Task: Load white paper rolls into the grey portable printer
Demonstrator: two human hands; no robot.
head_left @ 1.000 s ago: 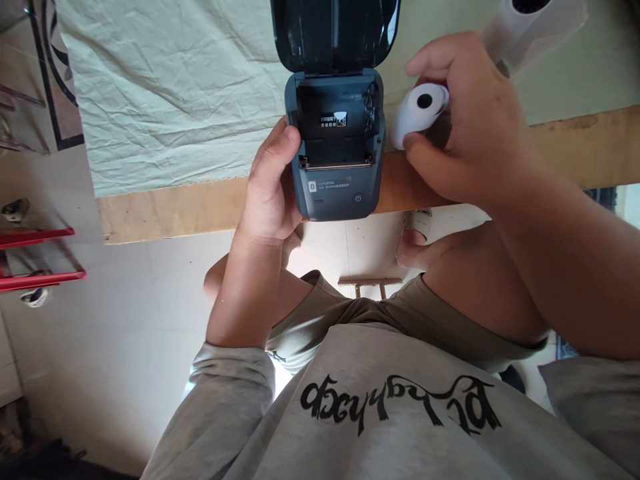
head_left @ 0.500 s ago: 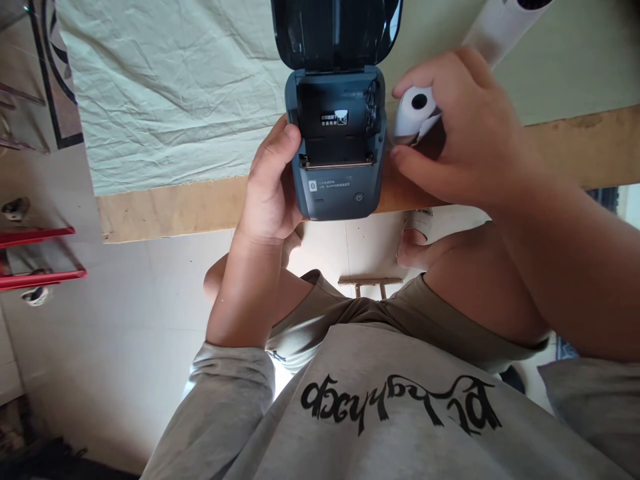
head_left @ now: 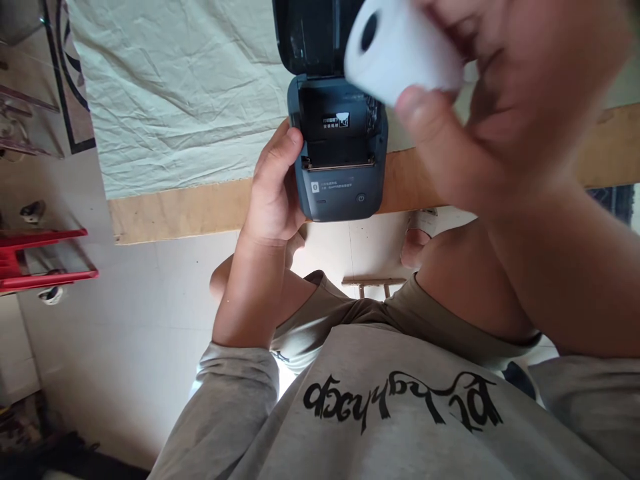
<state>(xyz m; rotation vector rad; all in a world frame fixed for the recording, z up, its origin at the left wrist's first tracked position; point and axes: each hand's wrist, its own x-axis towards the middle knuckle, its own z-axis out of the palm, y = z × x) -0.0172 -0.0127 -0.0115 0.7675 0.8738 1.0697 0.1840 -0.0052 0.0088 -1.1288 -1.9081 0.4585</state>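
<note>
Evidently the fingers [head_left: 419, 107] of the right hand [head_left: 510, 113] are closed round a white paper roll [head_left: 400, 63], the thumb at its lower edge; the others are too blurred to place one by one. The roll is tilted, its dark core hole [head_left: 370, 31] towards the upper left, and from this view it covers the right part of the raised lid [head_left: 315, 40]. A grip on the rolled sides, snug but not crushing, should keep the paper from loosening and leave the core round. I would keep the roll well off the lid, since a knock there could jolt the hinge.

Below it, the left hand [head_left: 277, 183] grips the dark printer [head_left: 340, 197] by its left side, thumb along the rim. That hold looks sound: fingers outside, the open bay [head_left: 360, 123] and its printed label [head_left: 336, 121] unobstructed. Steadiness matters, because the printer's near end reaches past the table's wooden edge [head_left: 185, 212]; whether the table bears its weight I cannot tell. Further out, a wrinkled pale green cloth [head_left: 190, 100] covers the table to the left.
</note>
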